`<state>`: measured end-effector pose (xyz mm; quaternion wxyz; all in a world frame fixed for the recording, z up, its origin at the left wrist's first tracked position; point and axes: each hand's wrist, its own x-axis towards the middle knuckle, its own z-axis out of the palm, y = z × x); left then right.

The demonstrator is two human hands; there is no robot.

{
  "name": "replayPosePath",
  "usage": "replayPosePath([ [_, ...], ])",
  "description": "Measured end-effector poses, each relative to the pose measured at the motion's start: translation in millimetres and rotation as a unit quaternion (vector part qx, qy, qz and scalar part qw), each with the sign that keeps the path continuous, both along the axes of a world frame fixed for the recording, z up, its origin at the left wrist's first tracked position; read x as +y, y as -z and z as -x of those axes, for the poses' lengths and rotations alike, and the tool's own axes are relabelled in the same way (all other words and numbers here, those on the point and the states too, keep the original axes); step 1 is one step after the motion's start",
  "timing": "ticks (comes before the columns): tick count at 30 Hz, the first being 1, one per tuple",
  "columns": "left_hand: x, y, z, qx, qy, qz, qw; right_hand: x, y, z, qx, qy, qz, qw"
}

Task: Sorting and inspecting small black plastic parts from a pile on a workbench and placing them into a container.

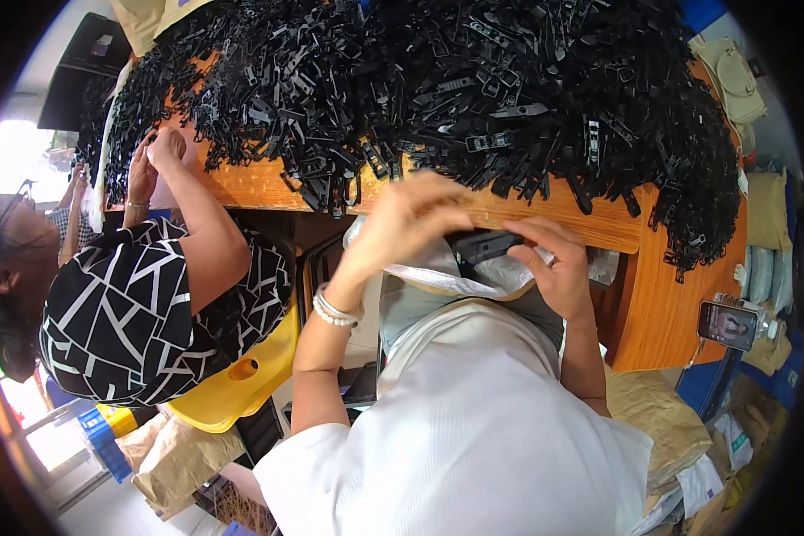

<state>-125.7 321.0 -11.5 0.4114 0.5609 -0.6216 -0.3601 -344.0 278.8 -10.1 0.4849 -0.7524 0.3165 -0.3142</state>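
My right hand (556, 261) pinches a long, narrow black plastic piece (489, 246) between thumb and fingers, low in front of the table edge. Just left of it is my left hand (411, 219), blurred by motion, with its fingers apart and nothing visible in them. A whitish bag (464, 284) lies open over my lap beneath both hands. Dark pieces show inside its mouth, partly hidden. Beyond my hands a big heap of similar black plastic pieces (509, 98), many with slots or frame-like ends, covers the table.
The wooden table (670, 313) has its edge close to my hands and turns toward me on the right. At left, another person in a black-and-white patterned top (134, 313) works at the heap, beside a yellow chair (241, 380). A phone (728, 325) stands on a mount at right.
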Motion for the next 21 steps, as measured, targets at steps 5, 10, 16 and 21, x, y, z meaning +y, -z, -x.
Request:
replayPosePath([
  [5,-17.0,15.8,-55.6,-0.32,-0.267,0.102,0.903,8.0,8.1,4.7,0.012,-0.035,-0.037,0.999],
  [10,-30.6,35.3,-68.8,-0.461,-0.269,0.081,0.842,8.7,12.5,10.1,0.011,-0.016,-0.042,0.999],
  [16,-32.4,37.9,-67.7,-0.417,-0.308,0.098,0.85,9.5,11.9,24.7,0.024,0.031,-0.078,0.996],
  [21,-34.2,35.3,-62.8,-0.34,-0.309,0.137,0.878,6.6,19.6,47.6,0.051,0.099,-0.082,0.99],
])
